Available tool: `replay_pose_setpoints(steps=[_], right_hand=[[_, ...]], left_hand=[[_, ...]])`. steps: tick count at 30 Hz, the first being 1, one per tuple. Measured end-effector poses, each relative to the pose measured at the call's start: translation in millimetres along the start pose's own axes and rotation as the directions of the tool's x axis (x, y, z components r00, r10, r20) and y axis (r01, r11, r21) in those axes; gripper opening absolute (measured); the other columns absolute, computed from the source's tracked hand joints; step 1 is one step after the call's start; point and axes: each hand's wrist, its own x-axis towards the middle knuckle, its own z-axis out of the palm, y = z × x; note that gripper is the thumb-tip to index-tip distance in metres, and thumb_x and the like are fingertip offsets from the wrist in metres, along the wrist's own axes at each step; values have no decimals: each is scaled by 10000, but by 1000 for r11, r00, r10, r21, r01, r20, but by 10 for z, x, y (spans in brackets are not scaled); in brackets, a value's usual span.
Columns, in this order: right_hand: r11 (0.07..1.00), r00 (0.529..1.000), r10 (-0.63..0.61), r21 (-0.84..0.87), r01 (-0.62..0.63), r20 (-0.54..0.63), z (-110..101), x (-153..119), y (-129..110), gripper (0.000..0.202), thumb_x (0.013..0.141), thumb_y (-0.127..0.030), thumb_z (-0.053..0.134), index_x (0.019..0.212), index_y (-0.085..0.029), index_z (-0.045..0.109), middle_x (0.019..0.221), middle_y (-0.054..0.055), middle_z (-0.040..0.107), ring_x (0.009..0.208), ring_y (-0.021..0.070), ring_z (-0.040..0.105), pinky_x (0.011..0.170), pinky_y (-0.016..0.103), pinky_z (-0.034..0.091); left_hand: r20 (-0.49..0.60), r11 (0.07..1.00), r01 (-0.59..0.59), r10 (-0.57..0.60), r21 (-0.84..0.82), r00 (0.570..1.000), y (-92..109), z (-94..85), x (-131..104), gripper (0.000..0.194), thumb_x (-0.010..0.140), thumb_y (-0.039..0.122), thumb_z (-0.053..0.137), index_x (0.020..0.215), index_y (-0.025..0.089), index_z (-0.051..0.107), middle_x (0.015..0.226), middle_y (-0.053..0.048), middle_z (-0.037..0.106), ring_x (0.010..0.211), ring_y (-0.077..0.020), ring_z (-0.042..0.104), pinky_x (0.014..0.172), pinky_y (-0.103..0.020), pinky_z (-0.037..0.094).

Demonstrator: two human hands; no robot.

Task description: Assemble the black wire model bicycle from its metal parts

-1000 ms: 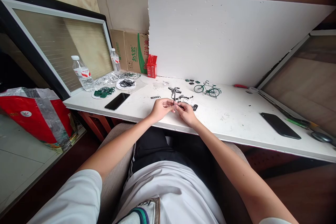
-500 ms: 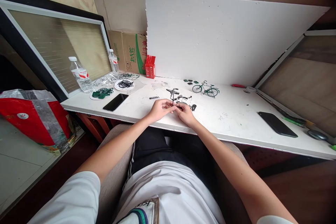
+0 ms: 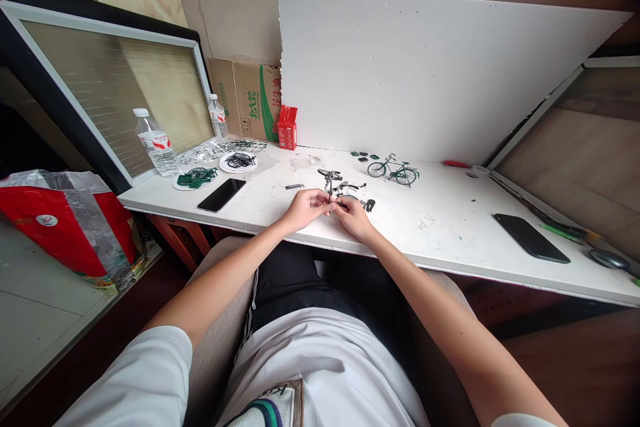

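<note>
Over the front part of the white table, my left hand (image 3: 309, 208) is closed on a dark model bicycle frame (image 3: 330, 183) with handlebars at its far end. My right hand (image 3: 353, 217) pinches at the near end of the same frame, fingertips almost touching those of the left. Exactly what the right fingertips grip is hidden. Just beyond the hands lie loose black bicycle parts (image 3: 354, 187), and a small black piece (image 3: 370, 205) is beside my right knuckles. A finished-looking green model bicycle (image 3: 393, 169) stands upright farther back to the right.
Plates of green parts (image 3: 196, 178) and black parts (image 3: 239, 160) stand at left, near a phone (image 3: 221, 195) and water bottles (image 3: 156, 143). A red box (image 3: 287, 127) is at the back. Another phone (image 3: 531, 238) and a mouse (image 3: 609, 258) lie right. A white board (image 3: 425, 73) leans behind.
The model frame between my hands has tilted and turned slightly, so its handlebar end looks different. Both hands keep nearly the same place and grip; the view has shifted a little.
</note>
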Motion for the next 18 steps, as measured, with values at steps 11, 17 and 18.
replay_pose_setpoints(steps=[11,17,18], right_hand=[[1000,1000,3,-24,-3,20,-4,-7,-52,468,953,-606,582,830,-183,738,760,56,684,749,203,570,676,304,416],[1000,1000,13,-25,-13,0,1,-9,-34,452,937,-599,597,803,-186,721,705,38,647,717,194,550,672,306,411],[1000,1000,17,-26,-17,-6,3,-9,-29,447,934,-597,602,804,-185,717,703,36,643,716,193,546,670,306,409]], left_hand=[[21,1000,27,-27,-6,999,-45,-53,19,458,750,491,897,958,118,732,888,-88,750,739,-173,714,797,-353,584],[46,998,-14,11,62,999,41,-46,-8,423,797,461,868,1000,112,741,910,-101,756,775,-174,718,817,-342,587],[48,998,-21,18,67,999,54,-44,-13,411,807,453,860,1005,112,743,923,-105,758,788,-174,719,821,-338,588]])
